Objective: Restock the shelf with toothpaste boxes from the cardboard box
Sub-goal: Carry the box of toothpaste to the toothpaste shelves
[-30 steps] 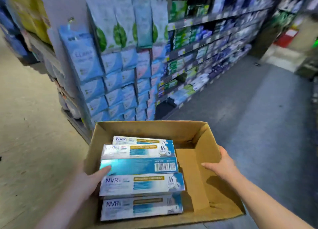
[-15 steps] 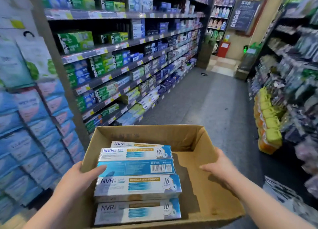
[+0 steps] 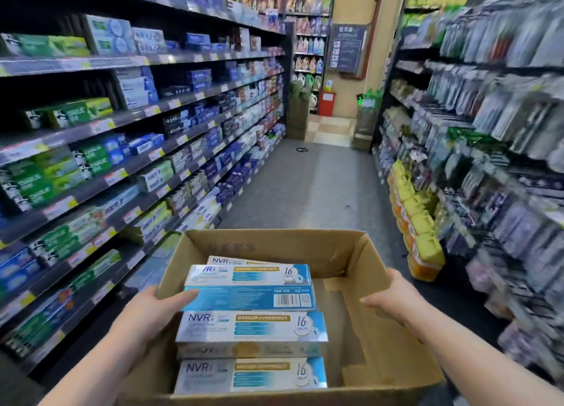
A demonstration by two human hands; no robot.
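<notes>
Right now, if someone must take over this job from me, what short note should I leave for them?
The left hand grips the left wall of the cardboard box, thumb inside.
The right hand grips the right wall.
The toothpaste boxes lie stacked in its left half; the right half is bare.
The shelf with toothpaste runs along the left.
Done: box carried into the aisle.
Left: every toothpaste box here goes onto the shelf.
</notes>
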